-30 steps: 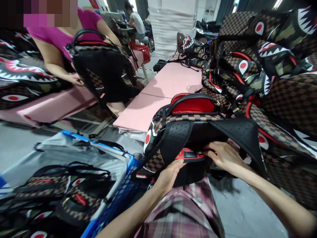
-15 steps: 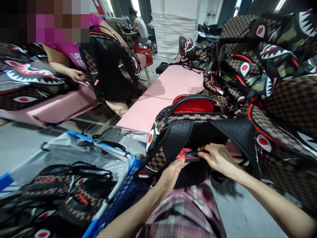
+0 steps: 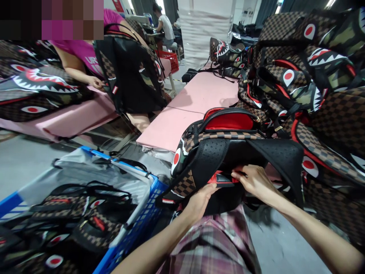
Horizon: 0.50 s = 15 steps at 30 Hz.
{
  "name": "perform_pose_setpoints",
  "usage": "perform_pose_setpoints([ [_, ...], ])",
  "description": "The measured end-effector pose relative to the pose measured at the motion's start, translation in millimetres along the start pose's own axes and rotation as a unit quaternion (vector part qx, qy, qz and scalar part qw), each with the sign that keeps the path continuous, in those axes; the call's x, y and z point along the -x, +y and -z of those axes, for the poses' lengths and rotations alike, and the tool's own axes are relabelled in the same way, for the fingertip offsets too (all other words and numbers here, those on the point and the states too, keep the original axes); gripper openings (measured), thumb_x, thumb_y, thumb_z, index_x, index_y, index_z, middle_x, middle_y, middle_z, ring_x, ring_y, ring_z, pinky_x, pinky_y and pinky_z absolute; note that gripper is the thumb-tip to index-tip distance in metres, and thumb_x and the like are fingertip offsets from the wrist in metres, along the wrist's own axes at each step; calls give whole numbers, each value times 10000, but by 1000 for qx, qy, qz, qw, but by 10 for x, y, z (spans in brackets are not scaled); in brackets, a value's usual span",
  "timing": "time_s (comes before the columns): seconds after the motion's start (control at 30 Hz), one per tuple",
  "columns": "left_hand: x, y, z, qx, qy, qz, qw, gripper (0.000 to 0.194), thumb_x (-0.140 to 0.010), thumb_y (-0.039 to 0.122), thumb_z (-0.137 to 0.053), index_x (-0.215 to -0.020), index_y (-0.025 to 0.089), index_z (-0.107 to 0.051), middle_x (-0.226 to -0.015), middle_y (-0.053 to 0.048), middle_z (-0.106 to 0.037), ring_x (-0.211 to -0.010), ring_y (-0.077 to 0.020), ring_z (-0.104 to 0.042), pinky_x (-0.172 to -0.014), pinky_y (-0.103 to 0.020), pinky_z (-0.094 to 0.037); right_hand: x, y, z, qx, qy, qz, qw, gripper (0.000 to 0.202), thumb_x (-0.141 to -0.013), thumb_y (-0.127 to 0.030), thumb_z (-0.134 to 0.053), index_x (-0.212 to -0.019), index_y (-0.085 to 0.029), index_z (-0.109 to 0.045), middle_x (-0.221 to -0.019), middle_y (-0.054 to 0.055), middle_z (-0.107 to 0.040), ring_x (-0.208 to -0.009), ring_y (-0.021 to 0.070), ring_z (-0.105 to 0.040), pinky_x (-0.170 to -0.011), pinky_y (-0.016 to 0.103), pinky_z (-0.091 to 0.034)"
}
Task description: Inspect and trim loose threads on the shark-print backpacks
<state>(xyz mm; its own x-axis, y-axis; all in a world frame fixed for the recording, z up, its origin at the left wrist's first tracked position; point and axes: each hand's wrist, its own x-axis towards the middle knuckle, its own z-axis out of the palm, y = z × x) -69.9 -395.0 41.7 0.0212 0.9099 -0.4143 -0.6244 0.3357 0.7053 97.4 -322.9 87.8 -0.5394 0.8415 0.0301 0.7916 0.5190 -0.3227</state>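
Note:
A checkered backpack (image 3: 239,136) leans on the pink table's near end, its black back panel and straps towards me. Its top compartment gapes, showing red lining (image 3: 230,121). Low on the back panel, a small pocket with red lining (image 3: 212,179) stands parted, and a black ribbed piece (image 3: 223,178) shows in it. My left hand (image 3: 200,199) is closed on the pocket's lower edge, thumb on top. My right hand (image 3: 251,178) pinches at the pocket's right end; its fingertips partly hide what they grip.
A blue crate (image 3: 152,198) with several bags stands at my left. Backpacks are piled along the right (image 3: 336,110). The pink table (image 3: 196,95) stretches away ahead. Across on the left, a person in a magenta shirt (image 3: 85,61) handles another backpack (image 3: 137,72); another person (image 3: 165,28) sits further back.
The view has shifted slightly, so things sit further right. My right fingertips have drawn a little away from the black ribbed piece, and more red lining shows beside them.

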Motion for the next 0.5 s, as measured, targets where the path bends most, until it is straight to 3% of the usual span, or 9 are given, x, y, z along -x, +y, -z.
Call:
perform_pose_setpoints([
  [0.13, -6, 9, -1, 5, -1, -5, 1000, 251, -639, 229, -664, -856, 111, -712, -889, -87, -714, -997, -262, -614, -1009, -386, -373, 5, -11, -38, 9, -2, 15, 1000, 271, -878, -351, -468, -965, -206, -680, -789, 51, -696, -742, 187, -627, -655, 264, -396],
  [0.3, -14, -7, 24, -13, 15, 21, 1000, 214, -629, 252, -674, -775, 102, -718, -850, -101, -716, -991, -273, -614, -1000, -389, -379, -11, -54, -43, 32, -19, 13, 999, 254, -881, -308, -462, -957, -210, -683, -761, 49, -696, -713, 190, -627, -647, 269, -386],
  [0.5, -22, 4, 9, 1, -6, 7, 1000, 259, -649, 241, -667, -868, 112, -713, -910, -91, -713, -1017, -268, -605, -1005, -389, -376, -7, -18, -10, 0, -2, 10, 1000, 237, -869, -321, -495, -947, -204, -686, -817, 44, -704, -753, 189, -629, -649, 263, -393],
])
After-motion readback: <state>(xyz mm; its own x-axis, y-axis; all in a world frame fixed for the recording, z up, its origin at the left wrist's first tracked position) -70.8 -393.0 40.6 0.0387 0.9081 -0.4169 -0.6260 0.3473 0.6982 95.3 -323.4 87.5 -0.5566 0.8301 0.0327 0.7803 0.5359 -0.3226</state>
